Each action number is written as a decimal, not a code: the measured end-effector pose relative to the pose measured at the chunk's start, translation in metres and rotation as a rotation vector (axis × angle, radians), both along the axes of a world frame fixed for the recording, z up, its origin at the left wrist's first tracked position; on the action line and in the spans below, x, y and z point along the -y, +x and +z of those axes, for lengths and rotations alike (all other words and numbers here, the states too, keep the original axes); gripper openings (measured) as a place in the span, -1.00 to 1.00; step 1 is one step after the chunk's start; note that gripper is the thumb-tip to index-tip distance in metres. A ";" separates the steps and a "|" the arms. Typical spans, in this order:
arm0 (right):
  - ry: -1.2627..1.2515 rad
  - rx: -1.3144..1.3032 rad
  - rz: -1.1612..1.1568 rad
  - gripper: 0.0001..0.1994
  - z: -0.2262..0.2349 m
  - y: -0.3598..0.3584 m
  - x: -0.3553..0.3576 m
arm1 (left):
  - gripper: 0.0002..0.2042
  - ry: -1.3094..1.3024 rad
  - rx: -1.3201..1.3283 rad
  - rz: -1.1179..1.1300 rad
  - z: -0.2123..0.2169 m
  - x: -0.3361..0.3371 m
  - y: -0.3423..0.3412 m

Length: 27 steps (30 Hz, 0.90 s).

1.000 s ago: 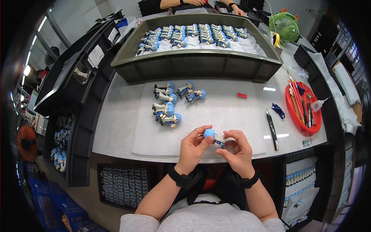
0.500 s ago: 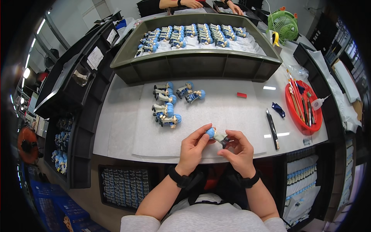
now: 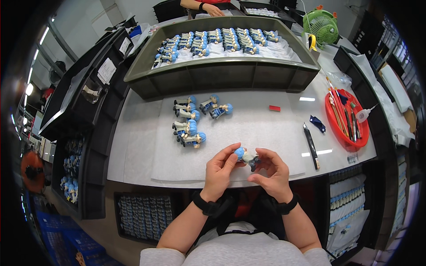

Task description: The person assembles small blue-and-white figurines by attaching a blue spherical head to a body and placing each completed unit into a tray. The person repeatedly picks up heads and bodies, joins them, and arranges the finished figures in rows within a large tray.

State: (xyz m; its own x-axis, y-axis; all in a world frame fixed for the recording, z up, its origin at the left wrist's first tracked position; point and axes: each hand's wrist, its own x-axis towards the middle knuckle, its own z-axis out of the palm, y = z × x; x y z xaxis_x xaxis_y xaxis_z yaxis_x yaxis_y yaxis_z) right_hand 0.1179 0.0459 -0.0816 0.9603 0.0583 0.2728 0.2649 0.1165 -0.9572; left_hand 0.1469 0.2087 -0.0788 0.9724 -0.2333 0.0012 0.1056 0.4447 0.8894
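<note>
Just above the table's near edge, a small blue-haired figurine point(image 3: 247, 157) lies sideways between my two hands. My left hand point(image 3: 218, 172) pinches it at the head with thumb and fingers. Curled around its dark shoes and legs is my right hand point(image 3: 273, 172), the thumb held lower and apart from the shoes. Farther left on a white sheet point(image 3: 248, 128) lie several like figurines point(image 3: 192, 127) in a loose column, and two more figurines point(image 3: 220, 111) rest right beside them.
Beyond the sheet stands a large grey tray point(image 3: 222, 73) with rows of figurines. To the right are a red block point(image 3: 274, 108), a craft knife point(image 3: 311, 146), and a red basket point(image 3: 361, 144) of brushes. Black crates point(image 3: 91, 177) flank the table; a co-worker's hand point(image 3: 214, 9) shows behind.
The figurine's legs have tilted slightly between my hands, which keep nearly the same place. At the back, one of the co-worker's two hands has gone out of sight. The view has shifted a little.
</note>
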 end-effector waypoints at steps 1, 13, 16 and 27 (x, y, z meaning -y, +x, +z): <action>0.007 0.007 0.010 -0.40 -0.001 -0.001 0.000 | -0.71 -0.026 0.028 0.012 0.000 -0.001 -0.001; -0.108 -0.118 -0.106 -0.73 0.009 -0.002 -0.003 | -0.60 -0.069 0.273 -0.088 0.000 -0.008 0.000; -0.037 -0.026 -0.216 -0.72 0.016 -0.010 0.018 | -0.61 0.036 0.178 -0.004 -0.001 -0.004 0.001; -0.181 -0.005 -1.506 -0.76 -0.040 -0.233 0.274 | -0.75 0.368 0.202 0.027 0.012 0.006 -0.015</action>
State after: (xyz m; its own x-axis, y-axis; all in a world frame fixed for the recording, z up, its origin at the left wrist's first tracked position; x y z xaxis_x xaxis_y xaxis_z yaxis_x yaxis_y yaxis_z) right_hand -0.1154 -0.2285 -0.1216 0.1537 -0.9176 0.3665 0.0224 -0.3675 -0.9297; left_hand 0.1323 0.2027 -0.0664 0.9670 -0.2283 0.1135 -0.0941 0.0940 0.9911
